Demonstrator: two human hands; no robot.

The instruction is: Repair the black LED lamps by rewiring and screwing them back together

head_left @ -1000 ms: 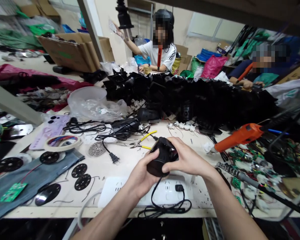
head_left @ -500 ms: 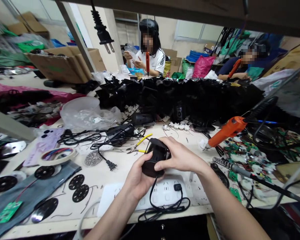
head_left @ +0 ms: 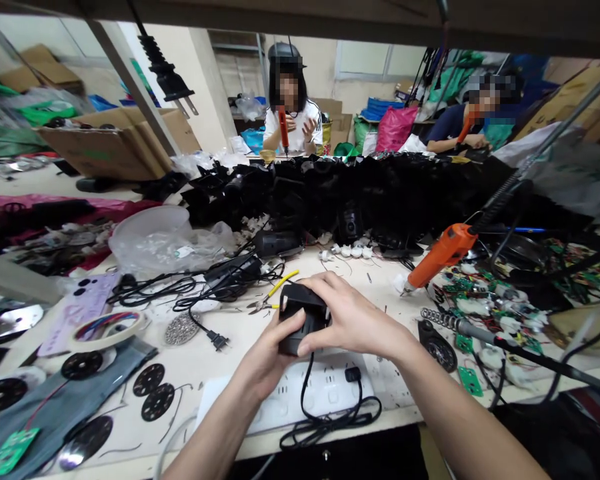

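Both hands hold a black plastic housing [head_left: 303,300] above the bench, in front of the white power strip [head_left: 330,387]. My left hand [head_left: 273,347] wraps its left and lower side, with the thumb across the front. My right hand [head_left: 337,313] grips it from the top and right, thumb pressed near the lower front. A black cord [head_left: 307,387] hangs from the underside of the housing down to a loose coil on the bench edge. Just behind the housing lie yellow-handled cutters [head_left: 283,287], partly hidden by it.
An orange electric screwdriver [head_left: 440,257] hangs at the right, near a soldering iron [head_left: 480,333] and several green circuit boards [head_left: 520,293]. Black discs [head_left: 157,400] and a tape roll [head_left: 107,330] lie left. Black parts [head_left: 380,193] are heaped behind. Two people sit across the bench.
The housing has turned in my hands, showing a different face, and sits slightly further left. The view has shifted a little. The person opposite has lowered the clear plastic bag.
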